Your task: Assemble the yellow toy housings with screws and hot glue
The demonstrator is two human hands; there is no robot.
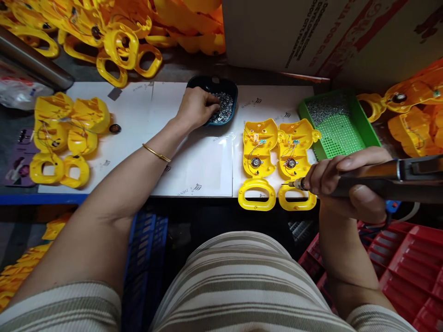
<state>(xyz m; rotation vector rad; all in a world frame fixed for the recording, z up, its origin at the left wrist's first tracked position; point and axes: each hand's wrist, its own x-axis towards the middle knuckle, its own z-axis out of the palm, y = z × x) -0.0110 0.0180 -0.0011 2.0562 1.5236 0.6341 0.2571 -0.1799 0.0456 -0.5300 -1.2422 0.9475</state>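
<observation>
My left hand (198, 107) reaches into a dark bowl (235, 87) of small metal screws (223, 108), its fingers bent together among them; whatever they pinch is hidden. My right hand (349, 180) is wrapped round an electric screwdriver (377, 177), whose thin bit points left. Below that bit lies the handle loop of one yellow plastic shell (297, 138). A matching yellow shell (258, 147) lies beside it on the left. Both lie hollow side up, with a round speaker-like part, thin wires and a small green board inside each.
A green perforated basket (368, 127) with small metal pieces stands at the right, before a large carton (277, 37). Yellow shells with wires (72, 122) lie at the left; more yellow parts (121, 41) are heaped behind. Red crates (408, 267) and a blue crate (143, 263) sit below the table.
</observation>
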